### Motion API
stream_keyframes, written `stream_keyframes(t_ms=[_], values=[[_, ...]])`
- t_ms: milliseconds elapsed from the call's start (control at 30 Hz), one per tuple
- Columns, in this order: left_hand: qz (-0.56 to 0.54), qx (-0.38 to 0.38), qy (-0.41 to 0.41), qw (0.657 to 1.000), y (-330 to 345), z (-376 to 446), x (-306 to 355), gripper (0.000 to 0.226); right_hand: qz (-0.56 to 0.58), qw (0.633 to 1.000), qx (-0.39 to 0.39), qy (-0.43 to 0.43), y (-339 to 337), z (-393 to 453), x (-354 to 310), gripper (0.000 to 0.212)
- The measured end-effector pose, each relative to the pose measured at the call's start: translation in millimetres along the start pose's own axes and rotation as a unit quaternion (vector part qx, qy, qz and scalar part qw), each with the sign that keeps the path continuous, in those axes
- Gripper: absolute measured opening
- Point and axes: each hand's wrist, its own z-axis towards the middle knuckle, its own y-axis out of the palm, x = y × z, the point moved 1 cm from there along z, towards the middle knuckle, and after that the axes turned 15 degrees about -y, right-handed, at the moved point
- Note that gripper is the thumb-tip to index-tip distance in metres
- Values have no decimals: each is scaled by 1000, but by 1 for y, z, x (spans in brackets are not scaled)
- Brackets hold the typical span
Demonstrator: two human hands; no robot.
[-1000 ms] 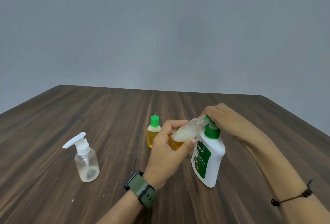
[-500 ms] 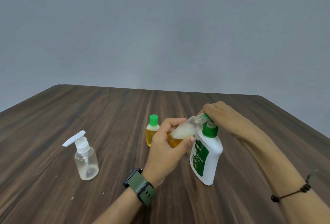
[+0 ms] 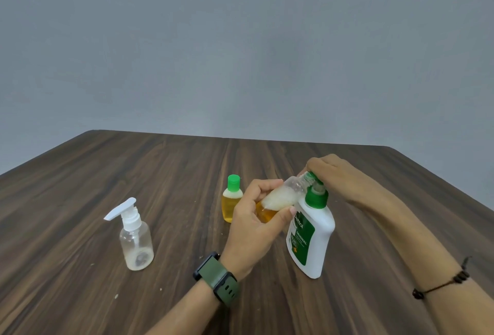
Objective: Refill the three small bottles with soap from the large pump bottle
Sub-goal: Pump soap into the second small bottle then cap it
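Large pump bottle now nearer; left fingers around tilted small bottle, right fingers on pump.

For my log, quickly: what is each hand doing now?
Left hand: closed around the tilted small bottle.
Right hand: closed over the pump bottle head.

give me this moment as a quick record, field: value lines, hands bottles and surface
left hand: holds tilted small bottle, amber soap and foam inside
right hand: on top of large pump bottle, at the small bottle's mouth
capped bottle: upright, green cap, amber soap
clear pump bottle: upright, nearly empty
table: dark wood
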Motion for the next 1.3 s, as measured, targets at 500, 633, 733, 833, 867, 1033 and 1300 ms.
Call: stream_keyframes(t_ms=[500, 633, 733, 833, 867, 1033, 1300], values=[[-12, 6, -7, 1000, 0, 1, -4, 36, -6, 1000, -4, 2, -1, -1, -5, 27], [5, 3, -5, 1000, -1, -1, -7, 35, 11, 1000, 20, 9, 11, -6, 2, 42], [6, 1, -2, 1000, -1, -2, -8, 35, 7, 1000, 18, 6, 13, -7, 3, 43], [-11, -3, -1, 1000, 0, -2, -5, 38, -7, 1000, 13, 0, 6, -7, -2, 36], [-17, -3, -1, 1000, 0, -1, -5, 40, -17, 1000, 7, 1, 3, -7, -5, 30], [-15, 3, -2, 1000, 1, 0, -4, 38, -23, 1000, 8, -9, 2, -7, -7, 27], [-4, 0, -7, 1000, 1, -1, -6, 35, 3, 1000, 12, -5, 6, -5, 0, 41]])
